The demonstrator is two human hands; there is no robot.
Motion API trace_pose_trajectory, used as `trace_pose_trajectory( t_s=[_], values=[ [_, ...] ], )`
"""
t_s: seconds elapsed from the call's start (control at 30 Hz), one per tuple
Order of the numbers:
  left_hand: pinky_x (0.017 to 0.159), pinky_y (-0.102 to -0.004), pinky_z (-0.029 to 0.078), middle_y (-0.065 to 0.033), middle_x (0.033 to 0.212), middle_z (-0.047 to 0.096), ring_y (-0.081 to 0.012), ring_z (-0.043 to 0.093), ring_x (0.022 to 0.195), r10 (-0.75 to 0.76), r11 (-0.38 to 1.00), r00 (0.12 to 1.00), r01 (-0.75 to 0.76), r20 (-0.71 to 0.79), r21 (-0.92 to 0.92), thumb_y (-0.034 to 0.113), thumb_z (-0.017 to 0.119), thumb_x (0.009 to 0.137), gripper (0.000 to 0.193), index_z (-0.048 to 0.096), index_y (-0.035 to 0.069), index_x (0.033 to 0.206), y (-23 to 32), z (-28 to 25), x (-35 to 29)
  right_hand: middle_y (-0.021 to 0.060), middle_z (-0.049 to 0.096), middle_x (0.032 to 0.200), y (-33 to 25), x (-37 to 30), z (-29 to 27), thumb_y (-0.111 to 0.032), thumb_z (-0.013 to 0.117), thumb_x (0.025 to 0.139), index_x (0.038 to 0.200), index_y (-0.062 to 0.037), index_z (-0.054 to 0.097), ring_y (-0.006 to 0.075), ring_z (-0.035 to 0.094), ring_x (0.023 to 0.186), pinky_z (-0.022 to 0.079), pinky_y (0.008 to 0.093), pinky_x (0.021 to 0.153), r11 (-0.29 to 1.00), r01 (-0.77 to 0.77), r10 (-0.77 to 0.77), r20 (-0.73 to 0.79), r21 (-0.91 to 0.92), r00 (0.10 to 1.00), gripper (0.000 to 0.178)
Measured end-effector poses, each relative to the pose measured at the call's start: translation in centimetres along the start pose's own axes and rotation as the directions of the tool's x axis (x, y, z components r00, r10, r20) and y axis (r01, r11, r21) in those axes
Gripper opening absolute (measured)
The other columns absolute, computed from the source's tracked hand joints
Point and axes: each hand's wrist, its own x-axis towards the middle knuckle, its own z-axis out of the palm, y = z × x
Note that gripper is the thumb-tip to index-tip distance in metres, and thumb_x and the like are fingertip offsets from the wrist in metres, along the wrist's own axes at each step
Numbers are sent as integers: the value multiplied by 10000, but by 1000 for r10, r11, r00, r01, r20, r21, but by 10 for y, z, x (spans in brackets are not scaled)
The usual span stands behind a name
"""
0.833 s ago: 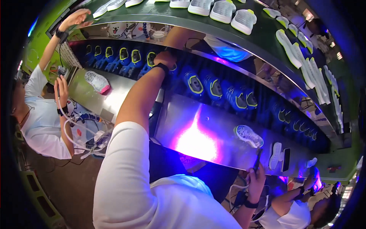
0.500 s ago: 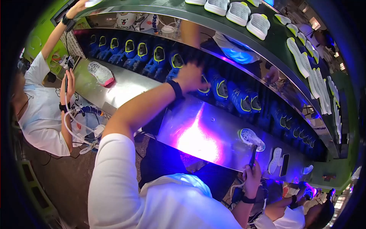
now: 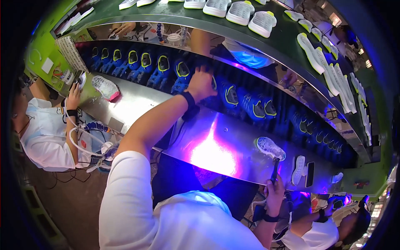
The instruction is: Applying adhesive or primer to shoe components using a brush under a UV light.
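My left hand [image 3: 202, 84] reaches across to a blue sports shoe [image 3: 214, 83] with a lime-edged collar, one of a row standing in the dark channel. Its fingers curl over the shoe and partly hide it. My right hand [image 3: 273, 193] is closed round a black pen-shaped tool [image 3: 275, 171], held upright over the near edge of the metal bench. The tool's upper end meets the near end of a white shoe sole [image 3: 270, 148] lying on the bench. A pale tube runs beside that hand.
A bright pink-white light patch glows on the metal bench [image 3: 246, 129]. Another sole [image 3: 298, 168] and a black phone [image 3: 309, 175] lie right. Overhead runs a green conveyor [image 3: 175, 14] carrying soles. Co-workers sit left [image 3: 46, 133] and right [image 3: 316, 237]; a pink-ended sole [image 3: 105, 87] lies left.
My left hand has settled onto a shoe, its fingers less spread. The view has shifted slightly. The left co-worker's raised arm has come down from the conveyor.
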Motion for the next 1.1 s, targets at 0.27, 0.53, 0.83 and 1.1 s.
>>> trace_pose_trajectory(
  t_s=[0.27, 0.53, 0.83, 1.1],
  values=[
    [1085, -505, 444, -270, 1409, 504, -437, 508, 1287, 110, 983, 994, -109, 7, 148, 390, 879, 632, 1033, 424, 3, 1474, 18, 34, 19, -6, 597, 839, 11, 2, -11, -14, 595, 968, 1417, -37, 506, 55, 502, 588, 397, 211, 488, 997, 78, -77, -79, 4, 994, 458],
    [1052, -515, 461, -271, 1344, 504, -472, 508, 1225, 27, 973, 937, -104, 348, 204, 495, 897, 573, 1006, 517, 11, 1369, 98, 50, 10, 23, 646, 870, 0, -9, -19, -28, 606, 978, 1405, -19, 514, 60, 528, 608, 417, 223, 511, 989, 138, -135, -57, 46, 989, 437],
    [1044, -502, 458, -243, 1379, 478, -435, 498, 1241, 492, 871, 817, -462, 301, -168, 371, 922, 591, 906, 552, 64, 1359, 118, -43, -82, -5, 589, 760, 40, -19, -25, -75, 647, 962, 1365, -39, 573, 73, 523, 605, 443, 254, 565, 964, 266, -263, -139, 2, 955, 411],
    [577, -397, 577, -187, 1025, 649, -313, 676, 714, 408, 865, 853, -476, 327, 161, 557, 781, 735, 957, 444, 15, 1448, 171, -60, -187, 198, 705, 1162, 10, -23, -12, -85, 658, 933, 1369, -12, 565, 283, 692, 1063, 519, 356, 943, 947, 323, -322, -47, 4, 946, 451]
  ],
)
